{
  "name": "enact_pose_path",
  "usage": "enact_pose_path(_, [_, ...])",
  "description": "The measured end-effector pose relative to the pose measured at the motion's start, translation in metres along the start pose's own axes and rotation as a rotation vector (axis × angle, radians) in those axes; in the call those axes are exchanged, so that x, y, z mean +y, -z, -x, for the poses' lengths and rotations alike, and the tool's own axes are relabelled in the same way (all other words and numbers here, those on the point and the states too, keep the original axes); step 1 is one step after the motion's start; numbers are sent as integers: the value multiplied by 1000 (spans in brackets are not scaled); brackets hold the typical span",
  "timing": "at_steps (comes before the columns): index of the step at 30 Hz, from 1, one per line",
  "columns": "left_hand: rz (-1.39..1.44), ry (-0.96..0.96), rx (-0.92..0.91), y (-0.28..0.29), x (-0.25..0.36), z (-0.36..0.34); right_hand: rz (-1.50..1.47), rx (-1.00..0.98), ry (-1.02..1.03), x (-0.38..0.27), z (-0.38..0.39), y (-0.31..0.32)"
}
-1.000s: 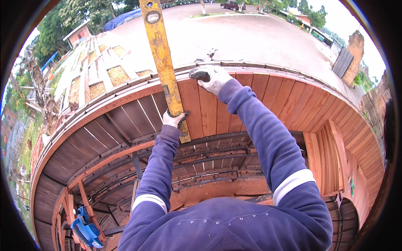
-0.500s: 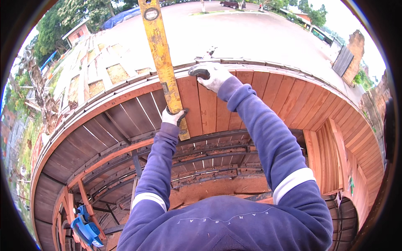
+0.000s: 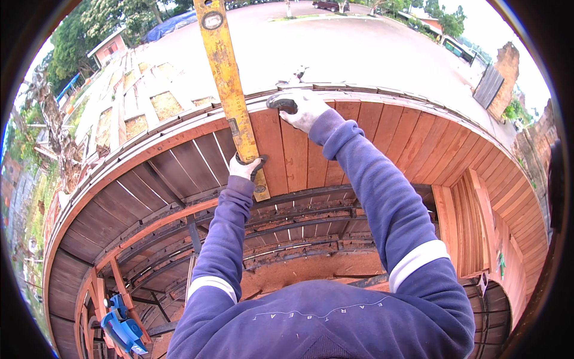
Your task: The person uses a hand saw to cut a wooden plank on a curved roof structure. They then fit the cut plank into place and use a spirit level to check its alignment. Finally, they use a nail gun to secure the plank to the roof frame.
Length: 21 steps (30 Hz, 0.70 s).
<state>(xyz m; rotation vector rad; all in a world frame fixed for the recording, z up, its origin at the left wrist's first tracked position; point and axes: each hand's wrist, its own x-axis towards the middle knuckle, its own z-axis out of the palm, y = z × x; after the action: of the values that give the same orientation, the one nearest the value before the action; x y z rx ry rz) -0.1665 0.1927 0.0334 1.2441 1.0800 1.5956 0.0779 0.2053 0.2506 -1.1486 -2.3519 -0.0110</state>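
Note:
A worn yellow spirit level (image 3: 226, 72) stands lengthwise against the row of reddish wooden boards, its far end reaching past their upper edge. Low on the level, my left hand (image 3: 244, 167) is closed around it, in a white glove with dark-coated fingers. My right hand (image 3: 302, 110), gloved alike, is at the upper edge of a wooden board (image 3: 294, 152), just right of the level. Its fingers curl over that edge, with the thumb on the near side. The fingertips are partly hidden.
Dark, gapped boards (image 3: 185, 164) run to the left. Below is a frame of dark metal bars (image 3: 299, 218). A blue tool (image 3: 124, 331) hangs at the lower left. Stacked planks (image 3: 463, 224) stand at the right. Beyond the edge lies pale paved ground (image 3: 359, 54).
The spirit level's top has shifted slightly left. Both hands have moved a very little to the left with the view and keep their holds.

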Motion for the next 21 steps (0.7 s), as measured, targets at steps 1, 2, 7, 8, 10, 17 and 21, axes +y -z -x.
enact_pose_path(1, [-26,-4,1,0,1,0,31,-19,-4,1,-1,-1])
enact_pose_path(2, [-29,-2,4,-1,2,1,-5,-15,-13,1,-1,-1])
enact_pose_path(7, [73,36,3,-3,7,4,-73,-4,-12,5,-4,-7])
enact_pose_path(8, [50,27,1,-3,7,4,-66,-10,-12,6,-4,-7])
enact_pose_path(10, [6,9,-1,-5,10,4,-52,-25,-11,4,-4,-3])
enact_pose_path(17, [-14,7,-16,-1,4,3,6,33,60,9,1,-5])
enact_pose_path(21, [-31,25,-28,1,9,5,148,11,113,10,1,-6])
